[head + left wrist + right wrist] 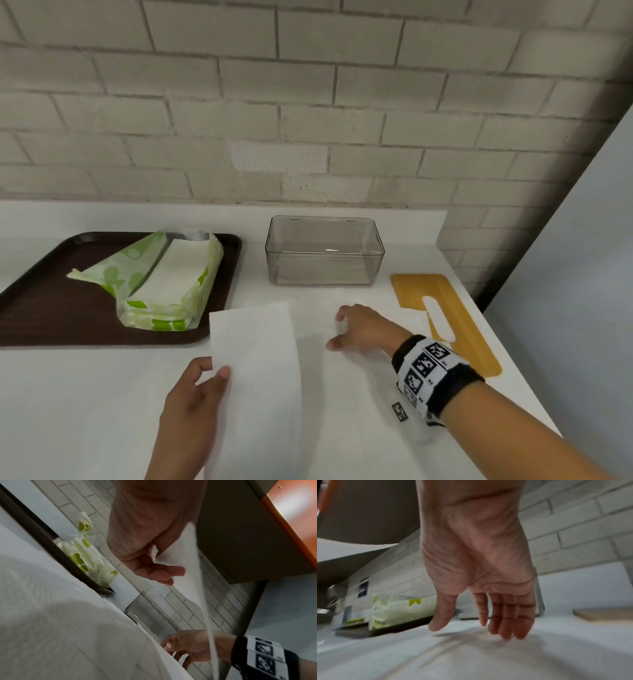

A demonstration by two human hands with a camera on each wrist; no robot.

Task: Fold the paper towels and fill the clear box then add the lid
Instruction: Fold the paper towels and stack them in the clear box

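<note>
Left hand (191,394) pinches the lifted paper towel (257,377) edge at lower centre; right hand (359,329), grip spread, rests on its flat half. Best practice, judged: align edges before creasing.

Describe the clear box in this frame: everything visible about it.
The clear box is a rectangular, transparent, slightly grey-tinted plastic container with rounded corners and a thicker rim. It stands upright and open on the white counter near the brick wall, right of the brown tray. It looks empty, no lid on it. Neither hand touches it.
</note>
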